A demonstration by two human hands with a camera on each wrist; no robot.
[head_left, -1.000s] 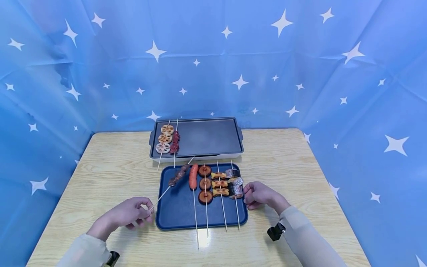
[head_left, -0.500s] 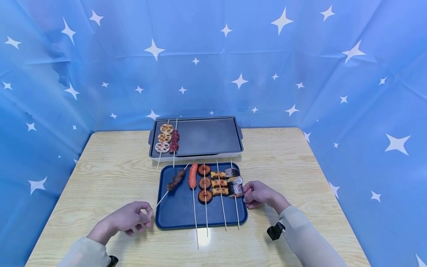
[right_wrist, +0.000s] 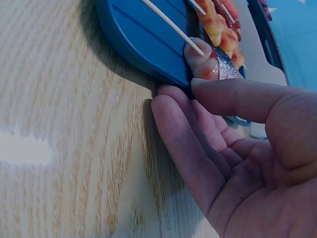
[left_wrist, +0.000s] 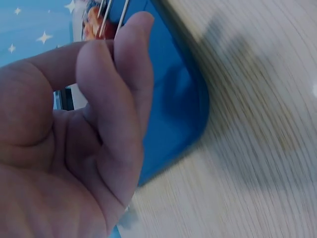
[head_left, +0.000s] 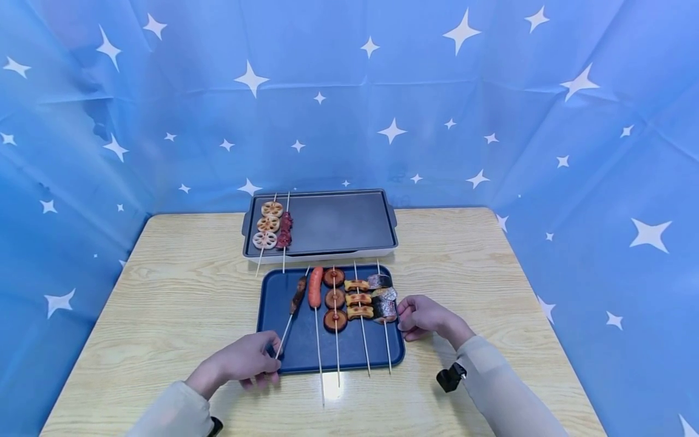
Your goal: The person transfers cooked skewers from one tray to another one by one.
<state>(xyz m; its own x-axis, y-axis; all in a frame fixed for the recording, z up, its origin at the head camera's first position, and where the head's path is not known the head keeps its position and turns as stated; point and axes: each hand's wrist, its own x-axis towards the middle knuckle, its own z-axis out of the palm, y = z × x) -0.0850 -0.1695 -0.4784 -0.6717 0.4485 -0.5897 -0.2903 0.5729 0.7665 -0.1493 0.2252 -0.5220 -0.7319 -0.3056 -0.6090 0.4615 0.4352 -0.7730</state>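
In the head view my left hand (head_left: 248, 358) pinches the lower stick of a brown meat skewer (head_left: 298, 294) at the front left corner of a blue tray (head_left: 270, 297). The meat lies over the tray's left part, tilted slightly, left of a sausage skewer (head_left: 315, 288). In the left wrist view the fingers of the left hand (left_wrist: 119, 94) hide the grip on the stick. My right hand (head_left: 428, 318) holds the tray's right edge beside a fish skewer (head_left: 384, 308). The right wrist view has the thumb on the tray rim (right_wrist: 141, 67) and the fingers against its outside.
Between the sausage and fish lie a skewer of round brown mushroom-like slices (head_left: 335, 321) and one of yellow browned pieces (head_left: 358, 299). Behind the tray stands a dark griddle (head_left: 344, 224), with a lotus root skewer (head_left: 268, 224) and a red meat skewer (head_left: 284, 238) at its left.
My left hand has moved right with the meat skewer's stick, from beside the tray to its front left corner. The skewer now stands steeper, nearer the sausage. The right hand has stayed put.
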